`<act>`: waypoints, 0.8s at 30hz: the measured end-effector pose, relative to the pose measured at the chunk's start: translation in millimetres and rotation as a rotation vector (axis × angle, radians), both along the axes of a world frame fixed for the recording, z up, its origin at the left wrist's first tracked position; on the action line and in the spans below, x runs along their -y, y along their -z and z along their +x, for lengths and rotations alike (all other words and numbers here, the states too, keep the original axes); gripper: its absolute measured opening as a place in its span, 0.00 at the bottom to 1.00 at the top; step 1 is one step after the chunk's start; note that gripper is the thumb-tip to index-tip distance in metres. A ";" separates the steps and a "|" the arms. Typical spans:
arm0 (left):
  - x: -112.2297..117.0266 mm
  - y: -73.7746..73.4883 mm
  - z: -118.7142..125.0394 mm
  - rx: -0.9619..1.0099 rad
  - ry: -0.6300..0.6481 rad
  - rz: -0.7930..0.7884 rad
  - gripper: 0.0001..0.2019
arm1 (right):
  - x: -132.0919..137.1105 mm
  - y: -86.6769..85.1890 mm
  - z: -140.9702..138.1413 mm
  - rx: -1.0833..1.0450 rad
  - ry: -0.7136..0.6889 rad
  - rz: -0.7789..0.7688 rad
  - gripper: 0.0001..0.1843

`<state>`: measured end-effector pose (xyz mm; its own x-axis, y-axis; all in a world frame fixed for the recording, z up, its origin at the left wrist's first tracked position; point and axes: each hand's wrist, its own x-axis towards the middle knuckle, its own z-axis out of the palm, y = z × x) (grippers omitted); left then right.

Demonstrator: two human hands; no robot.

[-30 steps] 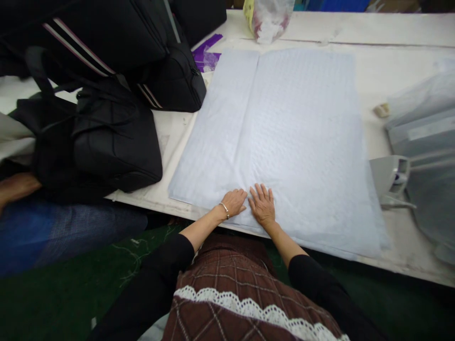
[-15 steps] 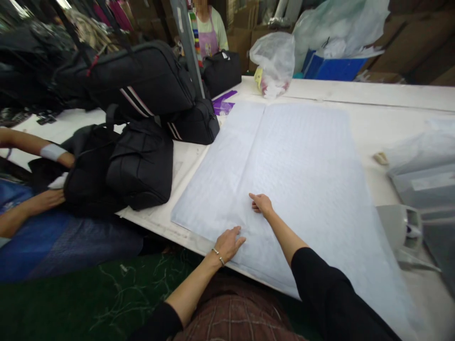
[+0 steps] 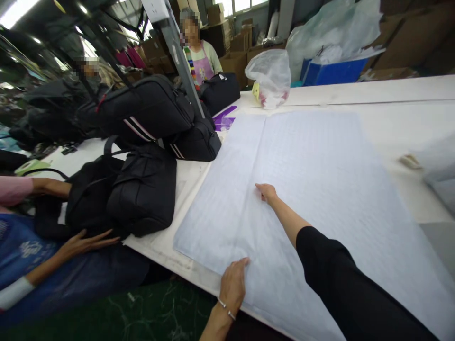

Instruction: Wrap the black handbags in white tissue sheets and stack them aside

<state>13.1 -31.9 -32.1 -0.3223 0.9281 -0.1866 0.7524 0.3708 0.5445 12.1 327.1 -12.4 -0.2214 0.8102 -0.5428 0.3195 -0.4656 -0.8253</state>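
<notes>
A large, thin, pale plastic sheet lies spread over the white table, with a long crease down its left part. My right hand is on the sheet beside this crease, thumb and index finger together as in a pinch, the other fingers curled; the fingertips seem to hold the thin plastic. Wearing a bracelet at the wrist, my left hand rests at the near edge of the sheet. Its fingers are stretched forward and lie on the plastic; the thumb is hard to make out.
Black bags are piled on the left, where a co-worker's hands handle one. A grey post rises behind them. Farther back are a clear plastic bag, a blue box and another person. The table's front edge runs diagonally.
My head view has tilted up and shifted. My left hand has turned at the sheet's near edge, and my right hand has moved slightly away from it. The co-worker's near hand has reached under the black bag.
</notes>
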 end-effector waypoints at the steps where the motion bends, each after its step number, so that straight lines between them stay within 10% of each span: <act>1: 1.2 3.0 -0.5 0.012 -0.007 0.046 0.24 | -4.2 3.4 0.4 0.012 0.004 0.044 0.08; 10: 3.1 2.3 -3.1 0.097 -0.052 0.200 0.21 | -6.3 22.6 31.8 0.064 0.043 0.285 0.09; 24: 2.5 -11.0 -2.4 -0.122 0.256 0.070 0.19 | -35.2 19.9 36.5 0.135 0.026 0.350 0.07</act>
<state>10.7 -34.4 -21.1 -0.0919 0.9914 -0.0936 0.8780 0.1250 0.4620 48.5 362.3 -32.3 -0.1432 0.9563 -0.2548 0.4282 -0.1722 -0.8871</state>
